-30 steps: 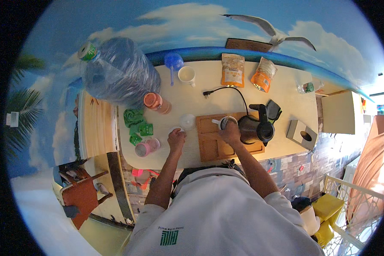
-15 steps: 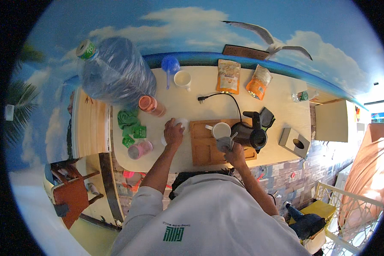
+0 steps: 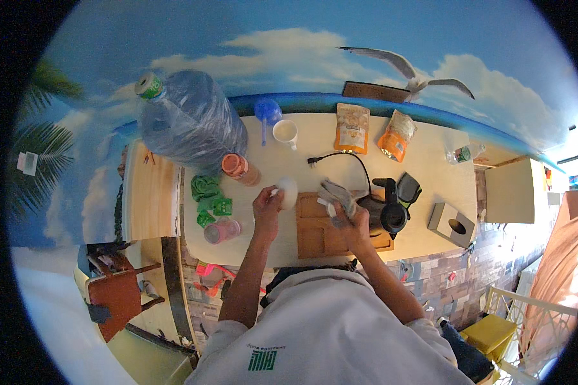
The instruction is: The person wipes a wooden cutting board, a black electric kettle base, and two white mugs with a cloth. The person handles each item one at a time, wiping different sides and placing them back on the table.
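Note:
My left hand (image 3: 267,204) is closed on the edge of a round white object (image 3: 288,193), lifted over the table left of the wooden tray; its exact kind is unclear. A bunched grey cloth (image 3: 338,194) is gripped in my right hand (image 3: 356,226), above the brown wooden tray (image 3: 307,234). The cloth and hand largely cover a white mug at the tray. Right beside them stands a black electric kettle (image 3: 384,208) with its cord (image 3: 344,154) running toward the back.
Left are a large blue water bottle (image 3: 196,122), an orange-lidded jar (image 3: 240,169), a pink jar (image 3: 222,231) and green packets (image 3: 222,206). Behind are a white mug (image 3: 285,132), a blue scoop (image 3: 267,112) and orange pouches (image 3: 352,128). A tissue box (image 3: 453,223) sits right.
My left hand has raised the round white object from the tabletop and brought it rightward. The grey cloth has risen and spread over the mug in my right hand. The whole view has shifted slightly.

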`<state>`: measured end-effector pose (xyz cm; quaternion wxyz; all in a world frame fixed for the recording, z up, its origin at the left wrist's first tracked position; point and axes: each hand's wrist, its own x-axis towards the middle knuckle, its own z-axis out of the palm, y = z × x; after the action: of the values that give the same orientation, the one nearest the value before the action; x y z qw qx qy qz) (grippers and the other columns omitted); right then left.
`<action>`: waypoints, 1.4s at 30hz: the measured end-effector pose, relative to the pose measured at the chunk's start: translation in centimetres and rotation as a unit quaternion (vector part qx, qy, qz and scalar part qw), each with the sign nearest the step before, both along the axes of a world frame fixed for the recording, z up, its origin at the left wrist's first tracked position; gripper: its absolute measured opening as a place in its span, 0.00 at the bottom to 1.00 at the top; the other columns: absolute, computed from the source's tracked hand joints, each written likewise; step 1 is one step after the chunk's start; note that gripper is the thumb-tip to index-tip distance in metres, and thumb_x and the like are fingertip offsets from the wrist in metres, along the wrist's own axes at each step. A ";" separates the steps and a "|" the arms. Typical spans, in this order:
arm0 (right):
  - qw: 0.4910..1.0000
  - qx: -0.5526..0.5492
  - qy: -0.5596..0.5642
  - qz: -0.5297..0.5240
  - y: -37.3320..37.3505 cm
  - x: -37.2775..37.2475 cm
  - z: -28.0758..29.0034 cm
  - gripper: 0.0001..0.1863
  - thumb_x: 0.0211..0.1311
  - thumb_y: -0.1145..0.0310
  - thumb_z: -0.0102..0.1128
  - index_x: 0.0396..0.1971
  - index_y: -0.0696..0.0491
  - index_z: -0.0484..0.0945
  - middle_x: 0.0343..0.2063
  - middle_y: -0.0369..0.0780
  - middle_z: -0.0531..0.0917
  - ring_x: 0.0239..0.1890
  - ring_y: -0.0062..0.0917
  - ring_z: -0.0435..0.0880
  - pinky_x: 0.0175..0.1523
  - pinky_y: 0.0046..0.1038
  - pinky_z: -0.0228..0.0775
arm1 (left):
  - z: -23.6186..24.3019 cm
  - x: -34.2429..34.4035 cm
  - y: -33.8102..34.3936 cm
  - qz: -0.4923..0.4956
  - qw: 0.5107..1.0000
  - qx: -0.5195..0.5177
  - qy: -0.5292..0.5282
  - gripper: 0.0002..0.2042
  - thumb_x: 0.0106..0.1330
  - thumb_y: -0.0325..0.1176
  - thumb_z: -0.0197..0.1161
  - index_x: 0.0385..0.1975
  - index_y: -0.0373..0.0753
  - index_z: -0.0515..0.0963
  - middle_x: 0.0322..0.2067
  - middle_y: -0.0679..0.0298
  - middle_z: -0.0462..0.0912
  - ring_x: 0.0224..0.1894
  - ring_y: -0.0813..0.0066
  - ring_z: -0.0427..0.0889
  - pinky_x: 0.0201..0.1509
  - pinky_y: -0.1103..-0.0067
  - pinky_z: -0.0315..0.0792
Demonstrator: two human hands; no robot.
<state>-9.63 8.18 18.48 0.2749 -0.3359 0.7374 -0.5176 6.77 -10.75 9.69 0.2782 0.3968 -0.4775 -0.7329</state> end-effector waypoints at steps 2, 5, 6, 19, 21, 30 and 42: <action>0.987 -0.072 0.139 0.048 -3.1 0.6 4.1 0.22 0.69 0.70 0.61 0.62 0.56 0.74 0.55 0.46 0.80 0.58 0.34 0.76 0.58 0.35 0.72 | 3.8 -0.9 1.2 -0.035 0.998 -0.030 -0.047 0.20 0.67 0.27 0.67 0.58 0.37 0.73 0.47 0.64 0.83 0.46 0.77 0.82 0.49 0.77 0.78; 0.915 -0.058 0.356 0.183 -5.9 1.2 6.1 0.31 0.67 0.69 0.62 0.69 0.55 0.66 0.69 0.47 0.69 0.75 0.44 0.61 0.68 0.48 0.63 | 10.3 -2.9 3.9 0.022 0.964 0.036 0.264 0.22 0.66 0.23 0.67 0.60 0.36 0.72 0.50 0.63 0.82 0.49 0.74 0.83 0.53 0.76 0.80; 0.928 -0.084 0.324 0.165 -6.2 1.7 6.6 0.28 0.67 0.70 0.61 0.66 0.56 0.69 0.69 0.49 0.69 0.75 0.46 0.60 0.70 0.49 0.62 | 10.7 -3.2 4.0 0.024 0.956 0.038 0.289 0.30 0.66 0.24 0.68 0.68 0.41 0.65 0.56 0.60 0.79 0.52 0.70 0.83 0.56 0.73 0.81; 0.950 -0.111 0.275 0.101 -3.5 3.5 6.9 0.27 0.69 0.68 0.54 0.67 0.55 0.71 0.74 0.44 0.61 0.79 0.49 0.48 0.76 0.56 0.45 | 15.8 -5.2 4.5 0.025 0.903 0.263 0.340 0.26 0.78 0.51 0.50 0.63 0.36 0.68 0.57 0.56 0.78 0.60 0.61 0.77 0.69 0.61 0.69; 0.953 -0.126 0.252 0.111 -3.8 2.6 7.3 0.27 0.68 0.69 0.54 0.67 0.55 0.71 0.74 0.44 0.62 0.79 0.49 0.48 0.76 0.55 0.45 | 15.7 -5.1 4.4 0.016 0.908 0.242 0.343 0.24 0.78 0.49 0.51 0.63 0.37 0.68 0.56 0.57 0.79 0.59 0.62 0.78 0.67 0.61 0.70; 0.941 -0.220 0.249 0.058 -5.1 1.3 9.4 0.28 0.65 0.70 0.59 0.67 0.55 0.70 0.71 0.48 0.66 0.75 0.54 0.56 0.74 0.53 0.51 | 17.9 -5.7 5.3 0.023 0.882 0.292 0.369 0.22 0.79 0.44 0.51 0.64 0.35 0.68 0.59 0.57 0.78 0.61 0.60 0.78 0.67 0.62 0.72; 0.949 -0.191 0.209 0.141 -3.2 -1.5 9.3 0.27 0.69 0.64 0.57 0.65 0.59 0.70 0.69 0.52 0.68 0.75 0.54 0.57 0.74 0.48 0.56 | 16.9 -4.8 4.3 -0.142 0.928 0.230 0.255 0.20 0.76 0.40 0.56 0.60 0.33 0.71 0.55 0.58 0.80 0.57 0.65 0.80 0.64 0.66 0.75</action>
<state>-11.16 5.00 27.80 0.1154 -0.5835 0.6104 -0.5231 1.96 -6.49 26.63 0.1845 0.1772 -0.2606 -0.9309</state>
